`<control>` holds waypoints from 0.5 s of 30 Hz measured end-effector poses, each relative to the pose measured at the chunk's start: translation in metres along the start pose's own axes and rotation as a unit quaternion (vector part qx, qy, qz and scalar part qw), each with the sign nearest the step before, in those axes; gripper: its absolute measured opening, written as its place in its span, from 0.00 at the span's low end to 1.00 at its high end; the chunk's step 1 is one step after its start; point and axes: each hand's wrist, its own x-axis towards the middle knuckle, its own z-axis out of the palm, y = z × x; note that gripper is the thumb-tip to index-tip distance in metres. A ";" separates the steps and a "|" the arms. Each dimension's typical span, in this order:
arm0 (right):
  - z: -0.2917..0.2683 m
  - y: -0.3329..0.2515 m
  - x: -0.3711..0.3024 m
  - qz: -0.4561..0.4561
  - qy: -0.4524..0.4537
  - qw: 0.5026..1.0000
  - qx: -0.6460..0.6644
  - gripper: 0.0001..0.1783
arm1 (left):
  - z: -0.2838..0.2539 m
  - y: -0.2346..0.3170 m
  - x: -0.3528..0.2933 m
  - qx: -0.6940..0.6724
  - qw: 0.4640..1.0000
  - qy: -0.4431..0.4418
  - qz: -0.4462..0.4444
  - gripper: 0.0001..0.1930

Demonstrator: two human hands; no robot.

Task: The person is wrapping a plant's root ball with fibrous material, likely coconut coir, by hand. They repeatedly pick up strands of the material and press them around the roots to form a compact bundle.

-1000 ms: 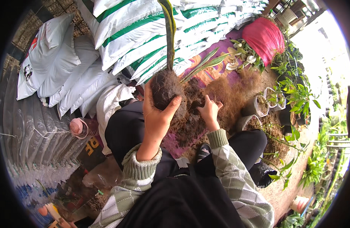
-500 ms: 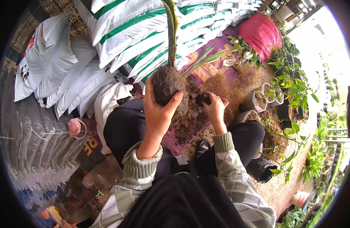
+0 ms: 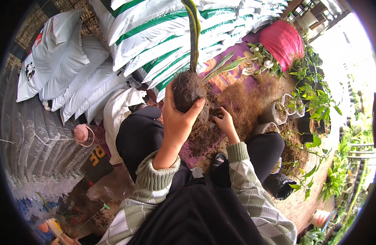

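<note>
My left hand [image 3: 177, 122] is wrapped round the dark root ball [image 3: 187, 90] of a snake plant, with the thumb pressed across its near right side. A tall yellow-edged leaf [image 3: 193, 45] rises from the soil. Fine brown roots hang below and to the right of the ball. My right hand [image 3: 225, 122] is at those roots on the right, its fingers curled together; whatever lies in them is hidden. Beyond it, a second plant with striped leaves [image 3: 229, 67] lies above a heap of brown fibre [image 3: 247, 98] on a purple sheet [image 3: 198, 148].
White and green sacks [image 3: 155, 32] are stacked ahead, with more white sacks [image 3: 69, 57] at the left. A pink jug [image 3: 89, 135] stands beside my left knee. Potted plants [image 3: 312, 116] and grey grow bags [image 3: 273, 113] line the right, near a red sack [image 3: 282, 45].
My left hand and the plant have shifted slightly right in the picture, as the view moved. My right hand has come nearer the root ball; the dark clump at its fingers no longer shows.
</note>
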 end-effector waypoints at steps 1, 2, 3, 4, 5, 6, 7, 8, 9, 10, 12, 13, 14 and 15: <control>0.000 -0.002 -0.001 0.006 -0.002 1.000 0.014 0.23 | -0.001 0.000 0.000 -0.003 1.000 -0.001 -0.004 0.31; -0.001 -0.006 -0.002 0.012 -0.004 1.000 0.029 0.22 | -0.001 0.000 0.000 -0.010 1.000 -0.001 -0.002 0.31; -0.001 -0.005 -0.001 0.001 0.011 1.000 -0.021 0.21 | 0.000 0.000 0.000 -0.017 1.000 -0.001 -0.001 0.31; -0.001 -0.005 -0.002 -0.008 0.027 0.997 -0.071 0.20 | 0.000 0.000 0.000 -0.024 1.000 -0.003 0.000 0.32; -0.001 -0.006 -0.002 -0.017 0.043 0.992 -0.120 0.20 | 0.000 0.000 0.000 -0.023 1.000 -0.007 -0.004 0.32; -0.003 -0.005 -0.003 -0.009 0.040 0.988 -0.148 0.20 | 0.000 0.000 0.000 -0.023 1.000 -0.011 -0.008 0.32; -0.004 -0.023 -0.009 -0.003 0.031 0.984 -0.176 0.20 | -0.002 0.000 -0.002 -0.019 1.000 -0.009 -0.012 0.32; -0.006 -0.032 -0.012 0.004 0.027 0.979 -0.204 0.21 | -0.002 0.000 -0.002 -0.024 1.000 -0.008 -0.012 0.32; -0.006 -0.032 -0.012 0.008 0.030 0.979 -0.199 0.21 | -0.002 0.000 -0.002 -0.028 1.000 -0.007 -0.011 0.31; -0.005 -0.031 -0.012 0.011 0.034 0.980 -0.195 0.22 | -0.002 0.000 -0.002 -0.033 0.999 -0.007 -0.011 0.31; -0.005 -0.029 -0.012 0.013 0.044 0.980 -0.191 0.23 | -0.001 0.000 -0.001 -0.027 1.000 -0.006 0.001 0.31; -0.004 -0.029 -0.012 0.011 0.050 0.980 -0.192 0.24 | -0.002 0.000 -0.001 -0.024 1.000 -0.005 0.007 0.31; -0.003 -0.029 -0.012 0.009 0.056 0.980 -0.193 0.24 | -0.002 0.001 -0.001 -0.021 1.000 -0.002 0.007 0.31; -0.002 -0.029 -0.011 0.026 0.045 0.980 -0.193 0.24 | -0.003 0.002 -0.001 -0.019 1.000 0.002 0.007 0.31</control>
